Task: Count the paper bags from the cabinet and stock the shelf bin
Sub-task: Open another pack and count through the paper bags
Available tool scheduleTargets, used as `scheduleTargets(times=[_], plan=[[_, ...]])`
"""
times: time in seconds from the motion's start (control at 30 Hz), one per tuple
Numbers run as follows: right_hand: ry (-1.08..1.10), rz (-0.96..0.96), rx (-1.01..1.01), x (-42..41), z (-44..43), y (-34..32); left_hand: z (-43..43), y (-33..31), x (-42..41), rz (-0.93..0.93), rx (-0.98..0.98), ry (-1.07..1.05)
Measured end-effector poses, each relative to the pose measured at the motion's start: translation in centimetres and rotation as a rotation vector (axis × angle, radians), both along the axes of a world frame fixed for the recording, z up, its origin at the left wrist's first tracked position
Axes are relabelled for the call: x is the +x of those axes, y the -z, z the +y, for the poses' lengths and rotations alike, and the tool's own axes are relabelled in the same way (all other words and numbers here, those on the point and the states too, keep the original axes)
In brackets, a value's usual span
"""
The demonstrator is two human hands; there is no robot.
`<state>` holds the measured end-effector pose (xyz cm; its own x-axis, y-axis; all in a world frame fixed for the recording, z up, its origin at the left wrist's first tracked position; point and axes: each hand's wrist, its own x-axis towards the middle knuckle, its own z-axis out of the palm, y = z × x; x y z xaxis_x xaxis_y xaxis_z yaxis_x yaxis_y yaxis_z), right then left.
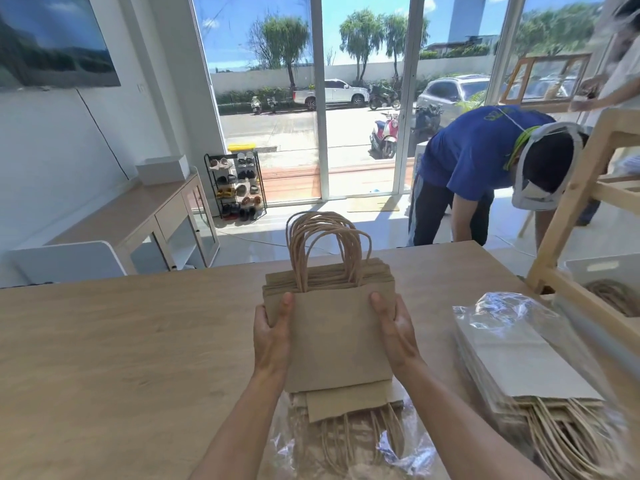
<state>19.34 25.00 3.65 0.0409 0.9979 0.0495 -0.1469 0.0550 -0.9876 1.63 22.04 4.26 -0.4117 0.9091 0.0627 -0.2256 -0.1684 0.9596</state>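
I hold a stack of brown paper bags point(332, 327) upright above the table point(104, 341), handles pointing far. My left hand point(272, 336) and right hand point(394, 332) press in on its two side edges, thumbs laid across the front. It looks light and flat but loose, so the sheets could slide apart; squeezing the edges seems the safest hold. Under it lie more bags on torn plastic wrap point(401, 448). Near right sits a wrapped pack point(519, 355), and beyond it the wooden shelf point(571, 188) with its white bin point(602, 268). A person in a blue shirt point(478, 150) bends beyond the table's far edge.
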Motion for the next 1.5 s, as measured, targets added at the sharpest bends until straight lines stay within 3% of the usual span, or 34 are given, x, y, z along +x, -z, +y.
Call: scheduleTargets(times=[0.4,0.57,0.7,1.17,1.5], plan=[[-0.007,-0.024,-0.048,0.4,-0.2,1.0,-0.1,1.1,-0.6,0.061,-0.032,0.073],[-0.089,-0.123,-0.144,0.9,-0.7,2.2,-1.0,4.2,-1.1,0.09,-0.166,0.168],[-0.063,-0.136,-0.19,0.8,-1.1,3.0,-1.5,5.9,-0.6,0.096,-0.233,0.092],[0.172,0.064,0.066,2.6,-0.6,-4.0,1.5,-3.0,1.6,0.238,0.074,0.117],[0.395,0.077,0.191,12.0,-6.5,-7.0,-0.6,-5.4,11.7,0.202,0.17,0.332]])
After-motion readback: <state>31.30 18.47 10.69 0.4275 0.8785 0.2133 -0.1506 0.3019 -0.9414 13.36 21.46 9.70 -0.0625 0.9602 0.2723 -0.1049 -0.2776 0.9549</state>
